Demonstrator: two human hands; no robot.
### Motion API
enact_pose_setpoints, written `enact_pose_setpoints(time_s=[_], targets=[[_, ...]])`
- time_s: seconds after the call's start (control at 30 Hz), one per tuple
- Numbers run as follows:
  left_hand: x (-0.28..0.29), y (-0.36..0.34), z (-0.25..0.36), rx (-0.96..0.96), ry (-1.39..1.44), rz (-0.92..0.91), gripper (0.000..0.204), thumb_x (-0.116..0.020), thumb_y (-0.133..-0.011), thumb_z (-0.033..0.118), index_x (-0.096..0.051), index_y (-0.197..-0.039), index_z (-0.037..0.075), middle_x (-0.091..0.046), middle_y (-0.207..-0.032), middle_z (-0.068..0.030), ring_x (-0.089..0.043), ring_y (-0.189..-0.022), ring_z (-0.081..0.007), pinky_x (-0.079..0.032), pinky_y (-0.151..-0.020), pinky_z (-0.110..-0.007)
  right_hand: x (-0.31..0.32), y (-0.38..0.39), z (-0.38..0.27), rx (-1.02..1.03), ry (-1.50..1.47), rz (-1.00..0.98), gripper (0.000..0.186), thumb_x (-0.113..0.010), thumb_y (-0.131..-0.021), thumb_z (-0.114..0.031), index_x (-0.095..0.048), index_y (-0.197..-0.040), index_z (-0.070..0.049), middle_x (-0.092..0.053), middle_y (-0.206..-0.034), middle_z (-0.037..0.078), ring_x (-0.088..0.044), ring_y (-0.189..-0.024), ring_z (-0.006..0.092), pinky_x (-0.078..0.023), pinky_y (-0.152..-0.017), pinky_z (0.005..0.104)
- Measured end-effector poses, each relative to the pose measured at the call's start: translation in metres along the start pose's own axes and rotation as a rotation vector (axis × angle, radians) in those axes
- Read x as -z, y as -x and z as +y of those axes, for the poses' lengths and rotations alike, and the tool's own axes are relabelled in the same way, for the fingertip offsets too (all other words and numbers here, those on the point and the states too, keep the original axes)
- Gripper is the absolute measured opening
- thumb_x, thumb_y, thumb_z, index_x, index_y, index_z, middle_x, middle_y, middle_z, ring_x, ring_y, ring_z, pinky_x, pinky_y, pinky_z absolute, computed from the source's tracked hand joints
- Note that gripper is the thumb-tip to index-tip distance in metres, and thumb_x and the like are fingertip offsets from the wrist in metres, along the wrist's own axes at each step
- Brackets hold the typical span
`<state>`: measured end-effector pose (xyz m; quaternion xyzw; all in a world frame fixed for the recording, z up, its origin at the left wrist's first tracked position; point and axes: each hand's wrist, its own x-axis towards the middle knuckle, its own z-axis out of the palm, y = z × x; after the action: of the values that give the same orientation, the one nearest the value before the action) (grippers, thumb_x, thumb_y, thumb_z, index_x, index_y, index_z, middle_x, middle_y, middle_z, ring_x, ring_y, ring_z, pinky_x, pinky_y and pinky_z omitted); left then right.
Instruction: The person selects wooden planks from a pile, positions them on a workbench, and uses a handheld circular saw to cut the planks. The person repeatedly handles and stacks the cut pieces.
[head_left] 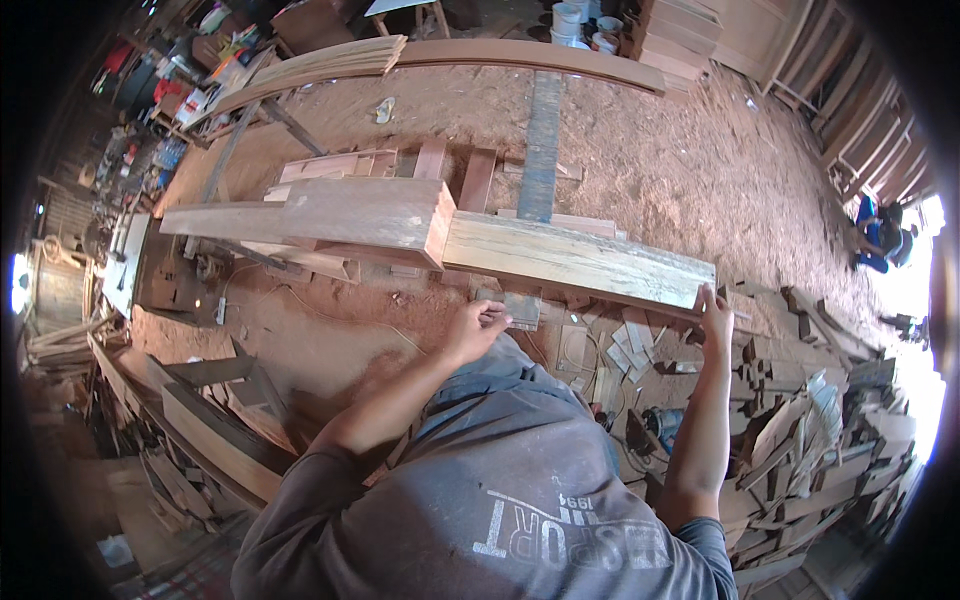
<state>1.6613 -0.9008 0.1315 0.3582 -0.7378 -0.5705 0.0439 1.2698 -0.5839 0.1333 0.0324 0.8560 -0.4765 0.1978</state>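
A long pale wooden board [580, 258] with dark-streaked grain lies across the work in front of me. My right hand [714, 312] is closed on the right end of this board, fingers at its corner. Nearer my body, my left hand [478, 328] is held below the boards with its fingers curled in. Whether anything small sits between those fingers is too fine to make out. To the left, a thick stack of wood [365, 212] shows a reddish cut end against the pale board. Another long plank [225, 221] extends leftward from behind it.
A dark upright support plank [540, 145] runs away beneath the boards. Long planks [500, 56] lie at the back. Scrap wood [800, 440] is heaped at right, and more offcuts [225, 420] stand at left. White buckets [568, 20] stand far back. A person [882, 235] sits at far right.
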Motion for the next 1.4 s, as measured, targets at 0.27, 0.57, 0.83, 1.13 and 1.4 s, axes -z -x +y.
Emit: enact_pose_setpoints(time_s=[0.27, 0.57, 0.83, 1.13, 1.4], targets=[[0.011, -0.039, 0.005, 0.482, 0.728, 0.084, 0.074, -0.075, -0.101, 0.044, -0.049, -0.155, 0.001, -0.061, -0.142, -0.0166, -0.061, -0.126, -0.0278, -0.049, -0.109, -0.041, 0.001, -0.026, 0.031, 0.106, 0.188, 0.102, 0.051, -0.074, -0.102, -0.048, -0.077, -0.113, 0.001, -0.068, -0.083, 0.006, -0.063, -0.076, 0.0162, -0.049, -0.066, 0.04], [0.015, -0.074, -0.008, 0.603, 0.912, 0.083, 0.091, -0.074, -0.099, 0.055, -0.036, -0.163, 0.001, -0.046, -0.157, -0.026, -0.051, -0.143, -0.0369, -0.04, -0.122, -0.045, -0.003, 0.009, 0.013, 0.052, 0.14, 0.091, 0.039, -0.072, -0.105, -0.043, -0.078, -0.109, -0.005, -0.064, -0.082, 0.001, -0.054, -0.073, 0.0119, -0.045, -0.069, 0.0316], [0.017, -0.071, -0.01, 0.585, 0.981, 0.024, 0.092, -0.076, -0.1, 0.051, -0.03, -0.164, 0.002, -0.046, -0.153, -0.0244, -0.052, -0.139, -0.0371, -0.043, -0.121, -0.046, 0.016, 0.045, 0.02, -0.211, -0.15, -0.072, 0.042, -0.068, -0.107, -0.039, -0.072, -0.131, -0.005, -0.069, -0.092, 0.0, -0.059, -0.071, 0.0115, -0.05, -0.067, 0.0262], [0.012, -0.049, -0.003, 0.49, 1.005, 0.018, 0.055, -0.082, -0.099, 0.031, -0.05, -0.133, 0.001, -0.06, -0.127, -0.0115, -0.065, -0.104, -0.0181, -0.062, -0.094, -0.041, 0.092, 0.097, 0.136, -0.48, -0.626, -0.166, 0.065, -0.066, -0.094, -0.043, -0.056, -0.15, -0.011, -0.069, -0.14, 0.011, -0.067, -0.126, 0.0343, -0.054, -0.106, 0.0532], [-0.015, -0.118, 0.123, 0.176, 1.058, -0.063, 0.045, -0.077, -0.103, 0.038, -0.062, -0.121, 0.0, -0.07, -0.111, -0.0073, -0.07, -0.09, -0.0132, -0.061, -0.084, -0.032, 0.136, 0.133, -0.003, 0.015, -0.681, -0.02, 0.083, -0.079, -0.094, -0.037, -0.042, -0.16, -0.001, -0.058, -0.153, 0.021, -0.06, -0.138, 0.0397, -0.049, -0.118, 0.0569]])
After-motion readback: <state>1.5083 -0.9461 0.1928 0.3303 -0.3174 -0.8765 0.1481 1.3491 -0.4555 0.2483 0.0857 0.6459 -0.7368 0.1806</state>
